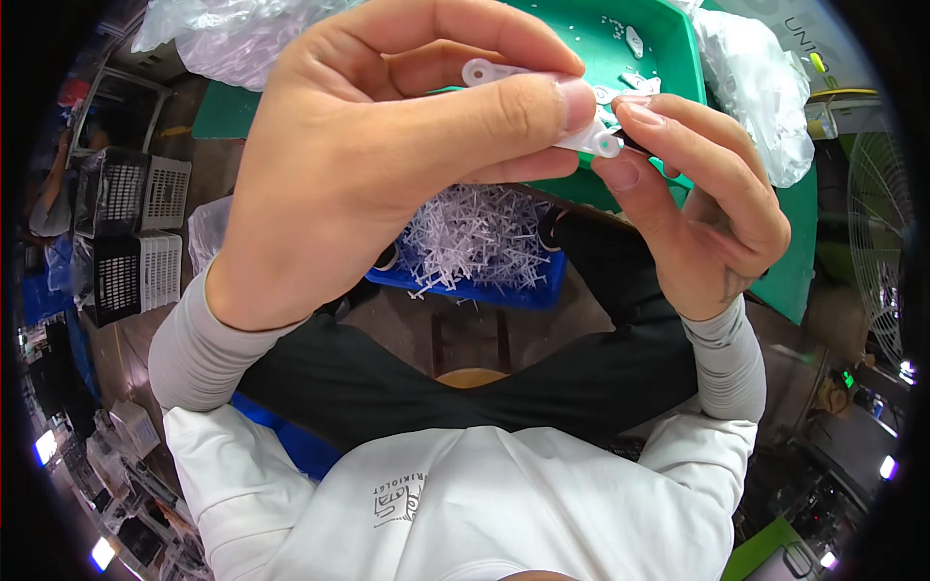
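Close in front of me, my left hand [358,145] pinches a long white plastic part [579,142] between its thumb and fingers. The part has round ringed ends that stick out on both sides of the thumb. My right hand [712,184] is at the part's right end, its thumb and index finger drawn together. A small dark thing shows between those fingertips, too hidden to name. Behind the hands lies a green tray [690,58] with several small white plastic pieces [635,41] in it.
Below the hands, a blue bin [518,298] holds a heap of thin white plastic pieces [475,237]. Clear plastic bags [760,92] flank the tray. Black and white crates [116,194] are stacked at the left; a fan [880,223] stands at the right.
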The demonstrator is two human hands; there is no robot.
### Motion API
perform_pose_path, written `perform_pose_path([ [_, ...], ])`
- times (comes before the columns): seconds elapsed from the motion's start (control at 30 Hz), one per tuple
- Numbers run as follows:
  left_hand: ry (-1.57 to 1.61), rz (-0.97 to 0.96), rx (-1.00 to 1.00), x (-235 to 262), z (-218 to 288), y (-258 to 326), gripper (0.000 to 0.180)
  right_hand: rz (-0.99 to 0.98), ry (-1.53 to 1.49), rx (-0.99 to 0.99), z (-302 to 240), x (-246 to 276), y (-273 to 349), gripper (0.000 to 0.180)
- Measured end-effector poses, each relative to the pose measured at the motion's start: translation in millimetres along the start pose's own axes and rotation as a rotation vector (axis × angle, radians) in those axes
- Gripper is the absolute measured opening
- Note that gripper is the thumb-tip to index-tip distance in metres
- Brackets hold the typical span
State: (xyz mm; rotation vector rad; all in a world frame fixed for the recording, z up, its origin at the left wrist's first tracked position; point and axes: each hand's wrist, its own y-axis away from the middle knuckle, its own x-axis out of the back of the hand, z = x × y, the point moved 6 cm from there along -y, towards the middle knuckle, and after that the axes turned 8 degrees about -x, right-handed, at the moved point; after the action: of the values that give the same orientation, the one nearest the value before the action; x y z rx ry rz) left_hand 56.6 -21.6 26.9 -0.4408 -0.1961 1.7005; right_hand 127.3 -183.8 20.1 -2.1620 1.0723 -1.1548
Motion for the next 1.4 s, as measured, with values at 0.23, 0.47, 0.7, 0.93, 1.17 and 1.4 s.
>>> perform_pose_path([
  [0.23, 0.153, -0.071, 0.087, 20, -29, -1, 0.021, -0.011, -0.002, 0.013, -1, -1, 1, 0.031],
  [0.47, 0.139, 0.021, 0.149, 32, -45, 6, 0.021, 0.001, 0.023, 0.069, -5, 1, -3, 0.030],
  [0.7, -0.095, -0.032, 0.381, 15, -32, 6, 0.020, 0.013, 0.055, 0.006, 0, 7, 0, 0.029],
  [0.93, 0.143, 0.007, 0.335, 26, -51, 14, 0.021, -0.002, 0.060, 0.031, -1, 6, -1, 0.028],
  [1.17, -0.020, -0.032, 0.390, 8, -20, 5, 0.019, -0.012, 0.036, 0.023, -2, 7, -1, 0.028],
  [1.4, -0.002, 0.044, 0.303, -1, -27, 12, 0.020, -0.004, 0.062, -0.010, -2, 4, -1, 0.026],
])
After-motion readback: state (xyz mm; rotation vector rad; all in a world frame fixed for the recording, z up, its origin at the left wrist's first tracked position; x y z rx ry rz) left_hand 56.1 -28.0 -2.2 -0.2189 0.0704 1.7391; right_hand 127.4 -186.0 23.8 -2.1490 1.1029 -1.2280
